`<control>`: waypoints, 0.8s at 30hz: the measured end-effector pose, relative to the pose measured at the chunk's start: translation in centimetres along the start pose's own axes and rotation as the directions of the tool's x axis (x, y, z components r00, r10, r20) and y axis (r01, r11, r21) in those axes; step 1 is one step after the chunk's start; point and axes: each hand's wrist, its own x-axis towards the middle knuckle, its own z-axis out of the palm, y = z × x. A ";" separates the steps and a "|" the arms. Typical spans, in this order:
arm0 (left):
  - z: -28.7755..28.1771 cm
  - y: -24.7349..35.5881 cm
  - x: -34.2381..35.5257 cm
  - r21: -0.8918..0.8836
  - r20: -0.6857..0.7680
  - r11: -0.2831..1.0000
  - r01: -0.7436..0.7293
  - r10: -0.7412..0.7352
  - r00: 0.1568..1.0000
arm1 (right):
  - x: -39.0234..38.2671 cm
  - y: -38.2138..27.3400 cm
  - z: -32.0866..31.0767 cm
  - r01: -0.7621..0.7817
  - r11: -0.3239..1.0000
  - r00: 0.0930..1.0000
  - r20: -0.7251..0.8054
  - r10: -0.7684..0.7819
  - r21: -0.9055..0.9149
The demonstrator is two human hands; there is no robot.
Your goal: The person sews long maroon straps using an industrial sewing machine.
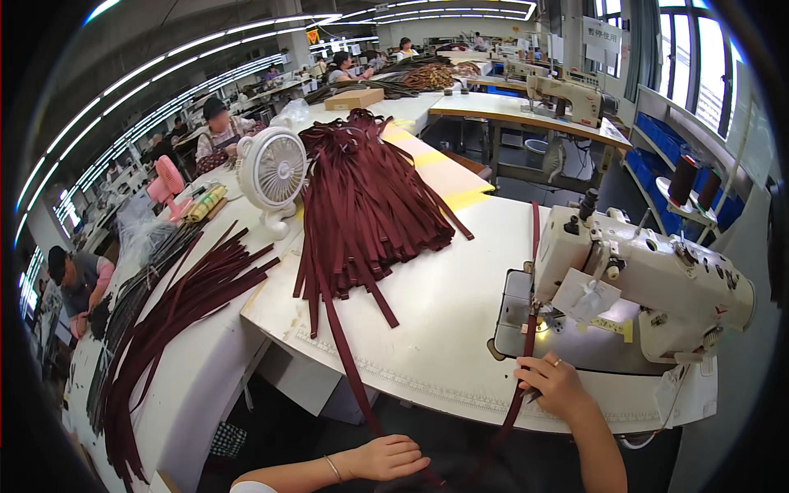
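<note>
The right hand (563, 390) is at the front of a white industrial sewing machine (657, 279), with thumb and fingers closed on a narrow maroon strap (513, 411); this strap runs up from below the front edge of the white sewing table (460, 304), through the fingers and on to the needle area, where a small light shines on the metal bed plate (515, 304); a maroon length also shows beyond the needle area, left of the machine head; a ring (557, 362) sits on one right finger.

The left hand (393, 458) is lower, in front of the table edge, with a thin bracelet (333, 468) at the wrist; its fingers are bent and close together; a second maroon strap (349, 374) hangs from the big maroon strap bundle (374, 197) and passes behind this hand; I cannot tell whether the fingers grip it.

The bundle lies spread on the table, left of the machine; a white desk fan (271, 168) stands just beside it; farther left, a looser heap of maroon straps (164, 337) lies next to dark straps (123, 320), with a pink fan (167, 182) behind; a co-worker in a dark cap (218, 135) sits beyond; thread cones (682, 181) stand behind the machine, near blue bins (670, 148).
</note>
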 end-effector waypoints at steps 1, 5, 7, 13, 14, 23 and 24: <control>2.1 0.9 -3.0 -0.004 0.046 0.981 0.196 -0.195 0.980 | 0.1 -0.1 -0.1 0.023 1.000 1.000 -0.003 -0.023 0.014; 10.6 5.9 -13.2 -0.037 0.102 0.377 0.925 -0.920 0.379 | 0.8 -0.5 0.4 0.037 0.998 0.999 -0.003 -0.037 0.042; 14.2 8.4 -18.0 -0.532 0.305 -0.351 0.770 -0.928 -0.213 | 0.9 -0.3 0.5 0.027 0.998 1.000 -0.014 -0.026 0.052; 11.1 8.5 -13.3 -0.665 0.484 -0.502 0.553 -0.854 -0.193 | 0.6 0.0 0.4 -0.001 0.998 1.000 -0.012 0.002 0.056; 8.4 6.8 -9.7 -0.692 0.591 -0.570 0.444 -0.800 -0.107 | 0.7 0.1 0.4 0.008 0.999 1.000 -0.011 -0.007 0.053; 0.7 0.9 6.5 -0.916 0.362 -0.400 0.042 -0.774 0.520 | 0.4 0.3 0.5 0.019 0.999 1.000 -0.002 -0.019 0.028; 1.1 0.6 7.1 -0.921 0.364 -0.384 0.065 -0.791 0.492 | 0.4 0.5 0.6 0.009 1.000 1.000 -0.004 -0.009 0.010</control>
